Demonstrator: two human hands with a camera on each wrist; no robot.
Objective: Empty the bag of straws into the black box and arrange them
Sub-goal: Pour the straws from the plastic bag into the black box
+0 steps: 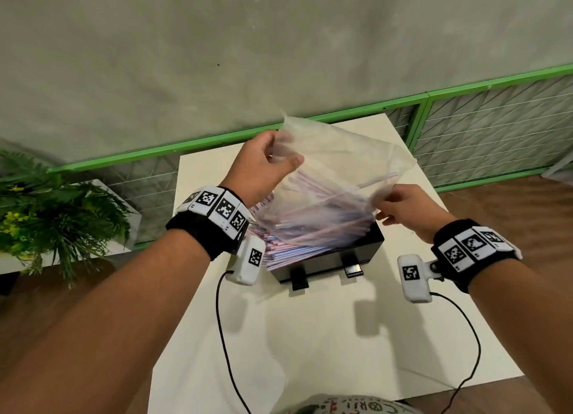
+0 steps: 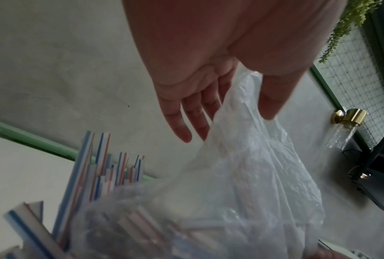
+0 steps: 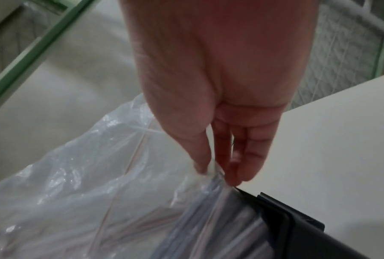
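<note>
Plant (image 1: 59,209): green fern on a low white stand, far left, well apart from the desk.
Left hand (image 1: 263,162): raised over the left side of the box, thumb and fingers pinching the upper corner of the bag; the left wrist view shows the plastic caught between thumb and fingers (image 2: 186,121).
Bag (image 1: 335,181): clear, thin plastic, stretched between both hands and tilted down toward the box, with straws showing through it.
Straws (image 1: 279,246): white with red and blue stripes; many lie piled in the left part of the box, some ends sticking out past its left rim, others are inside the bag.
Black box (image 1: 328,261): open-topped, on the desk, directly under the bag, with two small black clips on its near wall.
Right hand (image 1: 403,206): lower, at the right end of the box, thumb and fingertips gripping the bag's edge just above the box corner.
Desk (image 1: 310,336): white, carrying the box; two black cables trail across it.
Fence (image 1: 465,128): green frame with wire mesh, behind the desk.
</note>
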